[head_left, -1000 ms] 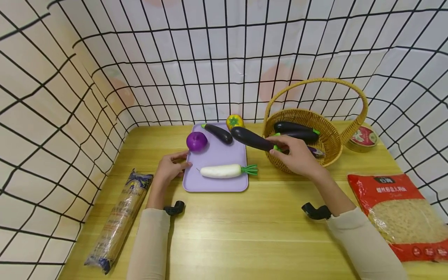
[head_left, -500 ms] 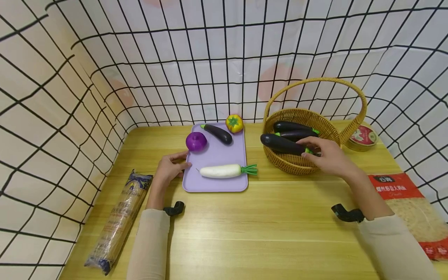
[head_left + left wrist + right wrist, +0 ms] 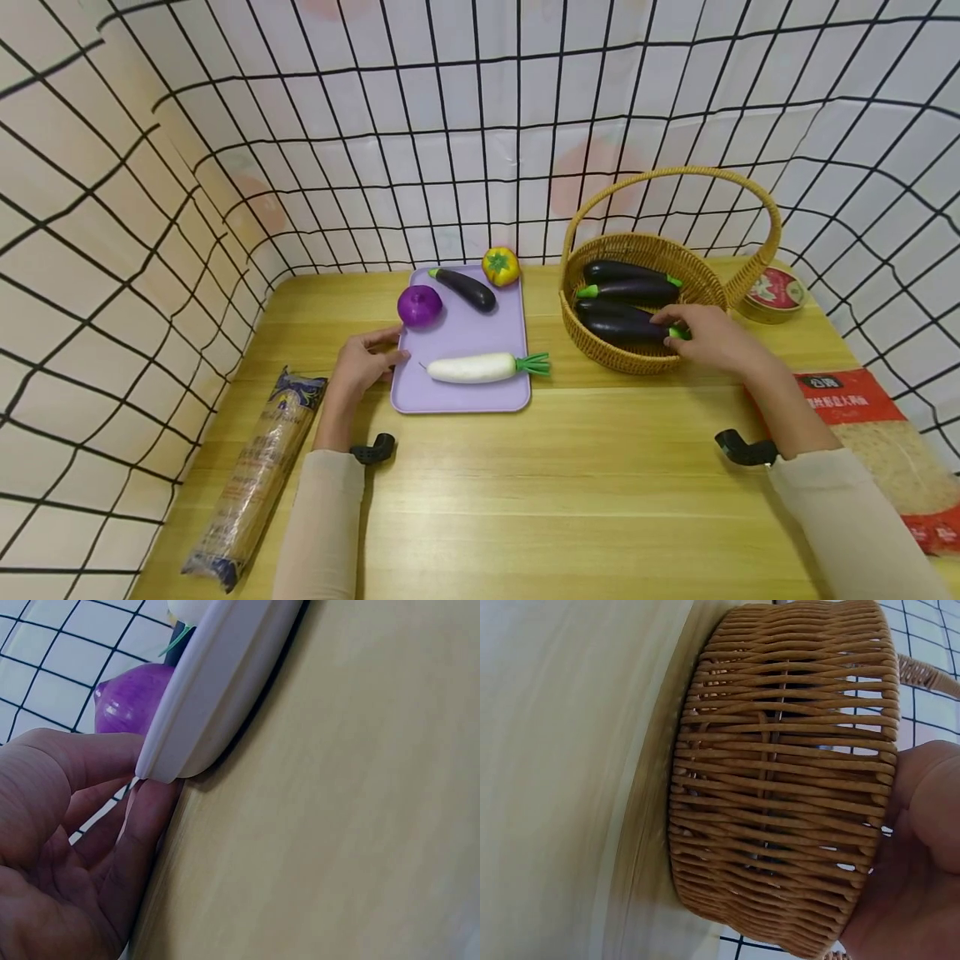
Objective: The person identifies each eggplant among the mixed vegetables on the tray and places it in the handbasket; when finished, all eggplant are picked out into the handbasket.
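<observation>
My right hand (image 3: pixel 708 337) pinches an eggplant (image 3: pixel 618 321) by its green stem end, inside the wicker basket (image 3: pixel 618 358). Two more dark eggplants (image 3: pixel 633 289) lie behind it in there. In the right wrist view, the basket's woven side (image 3: pixel 780 772) hides the eggplant and my fingertips. My left hand (image 3: pixel 362 364) grips the left rim of the lilac tray (image 3: pixel 461 400), thumb and fingers on either side of the edge (image 3: pixel 202 697). On the tray are a purple onion (image 3: pixel 420 306), a smaller eggplant (image 3: pixel 467 290), a white radish (image 3: pixel 472 367) and a yellow pepper (image 3: pixel 500 267) at the far corner.
A long pack of noodles (image 3: pixel 258 475) lies at the left. A red bag of pasta (image 3: pixel 877 450) lies at the right, partly under my right forearm. A round tin (image 3: pixel 772 296) stands behind the basket's right side. Black wire grid (image 3: pixel 517 150) walls surround the table.
My right hand has carried the eggplant rightward from beside the tray and lowered it into the basket. The left hand has stayed at the tray's rim.
</observation>
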`<move>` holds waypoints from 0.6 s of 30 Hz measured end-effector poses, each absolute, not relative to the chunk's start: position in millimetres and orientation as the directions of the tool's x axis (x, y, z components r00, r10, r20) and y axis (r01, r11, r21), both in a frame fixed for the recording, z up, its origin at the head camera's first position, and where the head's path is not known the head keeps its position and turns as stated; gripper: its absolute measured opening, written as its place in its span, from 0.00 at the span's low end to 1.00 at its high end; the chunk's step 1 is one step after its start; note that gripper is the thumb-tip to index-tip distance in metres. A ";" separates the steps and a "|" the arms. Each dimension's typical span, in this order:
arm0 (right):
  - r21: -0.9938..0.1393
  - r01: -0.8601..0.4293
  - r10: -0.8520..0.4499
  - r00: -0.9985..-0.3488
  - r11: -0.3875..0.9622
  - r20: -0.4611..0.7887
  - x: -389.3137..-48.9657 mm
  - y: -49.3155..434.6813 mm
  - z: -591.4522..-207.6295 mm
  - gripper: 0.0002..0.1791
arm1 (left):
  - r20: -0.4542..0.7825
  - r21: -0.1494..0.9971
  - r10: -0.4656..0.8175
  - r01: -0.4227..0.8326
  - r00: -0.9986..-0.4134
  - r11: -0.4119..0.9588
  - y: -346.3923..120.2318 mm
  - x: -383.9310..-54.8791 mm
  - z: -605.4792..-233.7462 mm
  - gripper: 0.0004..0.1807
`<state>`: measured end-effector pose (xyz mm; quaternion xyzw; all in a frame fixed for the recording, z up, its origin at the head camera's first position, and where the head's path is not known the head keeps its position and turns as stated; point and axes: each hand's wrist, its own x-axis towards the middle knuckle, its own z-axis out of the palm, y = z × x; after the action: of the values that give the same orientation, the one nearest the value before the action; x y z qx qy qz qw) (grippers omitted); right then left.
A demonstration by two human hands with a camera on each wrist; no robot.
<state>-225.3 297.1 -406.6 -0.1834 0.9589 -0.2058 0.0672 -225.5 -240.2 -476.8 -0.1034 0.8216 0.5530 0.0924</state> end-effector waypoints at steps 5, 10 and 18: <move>-0.418 -0.318 -0.387 -0.918 0.851 -0.089 -230.5 293.1 -407.8 0.18 | -0.265 0.886 -0.069 -0.272 -0.962 0.376 -239.2 -225.9 -477.3 0.31; -0.450 -0.312 -0.395 -0.913 0.837 -0.101 -231.6 292.8 -406.9 0.18 | -0.272 0.887 -0.073 -0.279 -0.960 0.367 -238.7 -226.6 -477.1 0.31; -0.471 -0.323 -0.388 -0.921 0.821 -0.044 -227.9 290.1 -408.5 0.19 | -0.266 0.891 -0.074 -0.274 -0.961 0.361 -239.0 -225.8 -477.5 0.30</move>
<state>-227.9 290.1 -408.5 -0.1868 0.9516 -0.2339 0.0691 -225.8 -239.0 -477.5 -0.1060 0.8201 0.5551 0.0904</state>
